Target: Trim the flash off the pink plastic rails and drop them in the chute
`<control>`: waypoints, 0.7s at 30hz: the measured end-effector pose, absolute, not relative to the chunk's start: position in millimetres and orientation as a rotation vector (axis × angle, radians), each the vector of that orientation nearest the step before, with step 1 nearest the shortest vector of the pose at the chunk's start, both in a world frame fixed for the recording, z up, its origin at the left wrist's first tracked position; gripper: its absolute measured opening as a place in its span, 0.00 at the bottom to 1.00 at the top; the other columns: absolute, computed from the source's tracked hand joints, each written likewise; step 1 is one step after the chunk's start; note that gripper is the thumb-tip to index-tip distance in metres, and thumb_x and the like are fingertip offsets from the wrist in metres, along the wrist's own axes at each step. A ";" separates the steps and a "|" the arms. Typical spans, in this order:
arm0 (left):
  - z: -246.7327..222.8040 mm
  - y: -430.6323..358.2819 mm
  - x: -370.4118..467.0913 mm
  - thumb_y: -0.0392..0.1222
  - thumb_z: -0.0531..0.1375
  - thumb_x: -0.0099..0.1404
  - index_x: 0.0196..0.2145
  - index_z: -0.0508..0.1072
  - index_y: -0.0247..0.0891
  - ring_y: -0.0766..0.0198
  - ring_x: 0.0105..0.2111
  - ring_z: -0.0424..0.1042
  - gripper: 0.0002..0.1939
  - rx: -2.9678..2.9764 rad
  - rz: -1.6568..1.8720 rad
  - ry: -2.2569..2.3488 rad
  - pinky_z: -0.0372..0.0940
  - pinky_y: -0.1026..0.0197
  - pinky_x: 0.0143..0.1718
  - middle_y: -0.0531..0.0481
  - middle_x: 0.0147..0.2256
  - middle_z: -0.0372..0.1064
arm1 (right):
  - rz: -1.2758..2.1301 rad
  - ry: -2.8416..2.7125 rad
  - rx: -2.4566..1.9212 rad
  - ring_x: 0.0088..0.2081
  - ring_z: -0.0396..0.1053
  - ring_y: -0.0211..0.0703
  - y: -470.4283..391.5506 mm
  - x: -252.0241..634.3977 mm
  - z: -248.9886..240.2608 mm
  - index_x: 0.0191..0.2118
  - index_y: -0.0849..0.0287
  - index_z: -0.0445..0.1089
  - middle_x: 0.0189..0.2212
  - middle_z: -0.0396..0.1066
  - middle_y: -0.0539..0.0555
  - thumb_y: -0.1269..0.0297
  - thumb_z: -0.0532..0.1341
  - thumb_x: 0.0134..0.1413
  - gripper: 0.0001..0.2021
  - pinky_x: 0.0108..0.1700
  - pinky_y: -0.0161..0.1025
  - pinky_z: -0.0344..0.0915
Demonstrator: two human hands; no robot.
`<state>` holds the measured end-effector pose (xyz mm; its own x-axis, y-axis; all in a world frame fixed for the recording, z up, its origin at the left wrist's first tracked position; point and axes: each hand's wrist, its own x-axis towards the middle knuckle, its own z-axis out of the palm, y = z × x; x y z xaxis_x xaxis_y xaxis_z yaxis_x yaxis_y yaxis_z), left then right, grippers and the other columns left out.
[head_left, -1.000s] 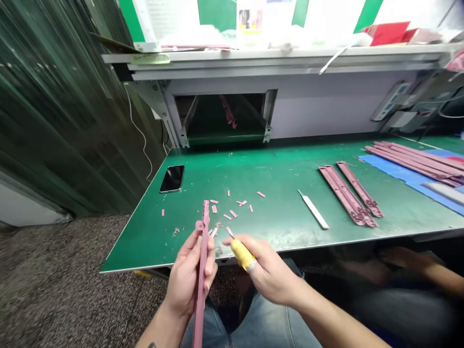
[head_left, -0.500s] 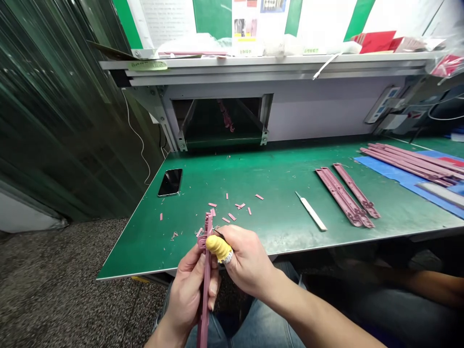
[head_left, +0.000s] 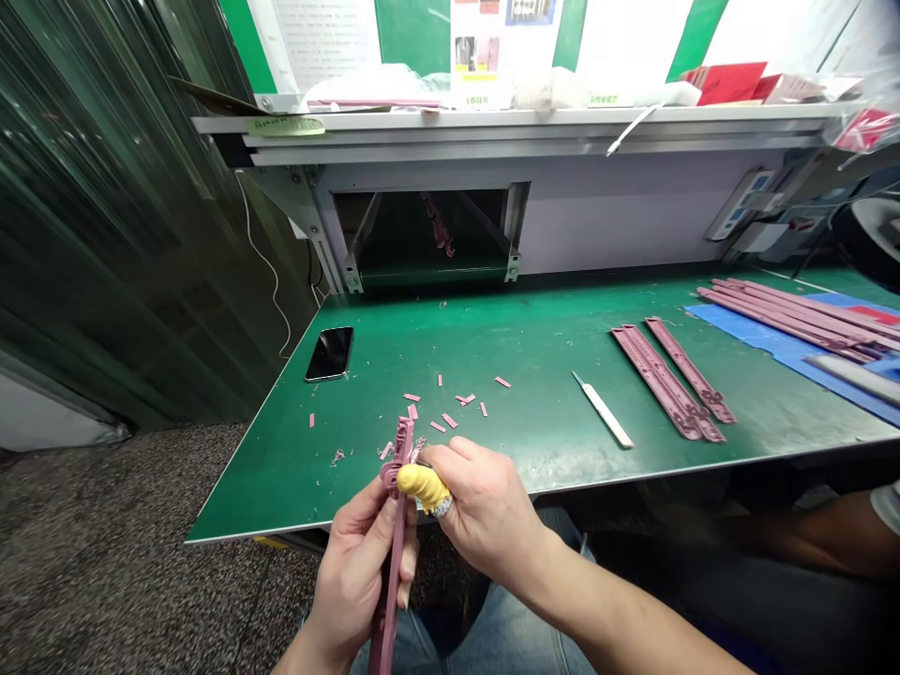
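Note:
My left hand (head_left: 355, 572) is closed round a long pink plastic strip (head_left: 391, 581), which stands tilted up in front of the table edge. Its narrow toothed upper end (head_left: 403, 433) points away from me. My right hand (head_left: 488, 511) is closed against the strip just above the left fingers. A yellow wrap (head_left: 423, 485) covers its thumb, and the thumb presses on the strip's side. The fingers pinch a thin dark tool, mostly hidden by them. Small pink offcuts (head_left: 450, 421) and curled shavings (head_left: 338, 457) lie on the green tabletop (head_left: 520, 337) beyond the hands.
A white-handled knife (head_left: 603, 411) lies to the right, beside several pink strips (head_left: 665, 380). More strips (head_left: 802, 314) rest on blue sheeting (head_left: 745, 328). A phone (head_left: 330, 353) lies at left. Behind is an opening with a chute (head_left: 432, 277). Another person's arm (head_left: 830, 534) shows at right.
The strip and both hands have shifted slightly, and the strip has turned a little. The thin dark tool shows less than before. At far right, more of the other person has come into view.

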<state>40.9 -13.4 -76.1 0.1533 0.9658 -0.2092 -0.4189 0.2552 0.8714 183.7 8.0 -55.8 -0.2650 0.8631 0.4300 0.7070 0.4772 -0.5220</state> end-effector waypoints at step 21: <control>-12.6 -12.3 22.6 0.55 0.62 0.59 0.50 0.70 0.56 0.66 0.20 0.61 0.21 1.230 1.758 0.765 0.60 0.60 0.20 0.56 0.26 0.66 | 0.793 -2.266 -1.255 0.38 0.71 0.43 -41.4 165.5 -121.7 0.45 0.58 0.73 0.35 0.76 0.54 0.72 0.57 0.54 0.14 0.41 0.36 0.62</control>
